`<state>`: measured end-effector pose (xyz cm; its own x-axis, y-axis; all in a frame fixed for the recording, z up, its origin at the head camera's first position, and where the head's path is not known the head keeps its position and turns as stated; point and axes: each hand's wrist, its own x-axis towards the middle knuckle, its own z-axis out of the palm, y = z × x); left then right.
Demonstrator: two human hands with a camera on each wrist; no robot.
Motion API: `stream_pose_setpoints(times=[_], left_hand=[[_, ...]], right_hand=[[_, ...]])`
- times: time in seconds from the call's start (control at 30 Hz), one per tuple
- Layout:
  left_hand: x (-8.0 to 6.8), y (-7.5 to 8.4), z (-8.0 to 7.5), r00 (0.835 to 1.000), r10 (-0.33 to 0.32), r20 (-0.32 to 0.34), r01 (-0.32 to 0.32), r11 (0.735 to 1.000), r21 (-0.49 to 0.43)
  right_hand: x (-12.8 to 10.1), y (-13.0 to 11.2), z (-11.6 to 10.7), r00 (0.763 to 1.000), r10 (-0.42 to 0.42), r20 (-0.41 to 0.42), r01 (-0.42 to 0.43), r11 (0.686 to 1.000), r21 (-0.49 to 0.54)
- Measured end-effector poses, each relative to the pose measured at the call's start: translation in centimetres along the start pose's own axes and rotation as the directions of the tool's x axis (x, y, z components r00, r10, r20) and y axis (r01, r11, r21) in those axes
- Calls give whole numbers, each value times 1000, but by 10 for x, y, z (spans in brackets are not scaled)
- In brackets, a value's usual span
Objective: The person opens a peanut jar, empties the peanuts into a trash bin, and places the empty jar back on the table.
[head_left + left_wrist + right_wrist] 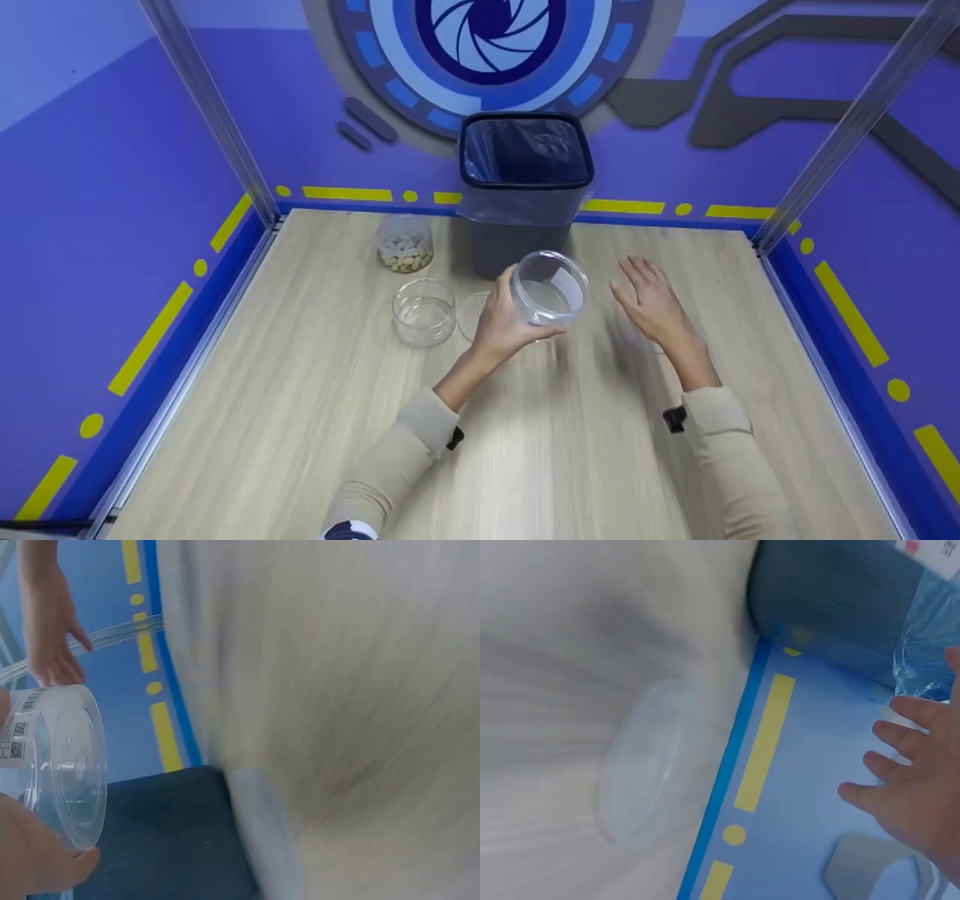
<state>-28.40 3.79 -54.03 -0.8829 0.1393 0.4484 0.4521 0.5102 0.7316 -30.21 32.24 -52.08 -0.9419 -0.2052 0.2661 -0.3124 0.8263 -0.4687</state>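
Observation:
My left hand (501, 321) grips a clear plastic jar (551, 289) above the table, its thumb and fingers around the side. The jar is tilted with its mouth up, and in the left wrist view a printed label with a barcode (31, 701) shows on its wall. To the right, my right hand (654, 304) hovers with fingers spread and nothing held. Below that hand a clear round lid (646, 761) lies on the table, partly covered by the hand in the head view. Another clear lid (469, 315) lies partly behind my left hand.
A dark bin (517, 244) lined with a clear bag stands at the back middle. Left of it is a clear jar of nuts (406, 246), with a second clear jar (424, 315) in front. Blue walls (247, 97) enclose the wooden table (300, 420).

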Motion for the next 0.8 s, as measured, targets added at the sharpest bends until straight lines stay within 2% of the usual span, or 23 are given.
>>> stream_pose_setpoints(times=[0.2,0.4,0.57,0.8], left_hand=[[-8,-15,38,998,-13,57,11,999,35],[-7,-21,68,989,-100,109,96,995,38],[-4,-22,87,977,-177,122,182,983,-34],[-2,-23,110,967,-213,138,228,968,-102]], right_hand=[[-25,1,2,999,34,-10,-35,997,-71],[-37,1,1,998,61,-27,-62,995,-71],[-41,-1,5,998,55,-14,-56,995,-86],[-44,-5,7,999,43,-2,-43,994,-102]])
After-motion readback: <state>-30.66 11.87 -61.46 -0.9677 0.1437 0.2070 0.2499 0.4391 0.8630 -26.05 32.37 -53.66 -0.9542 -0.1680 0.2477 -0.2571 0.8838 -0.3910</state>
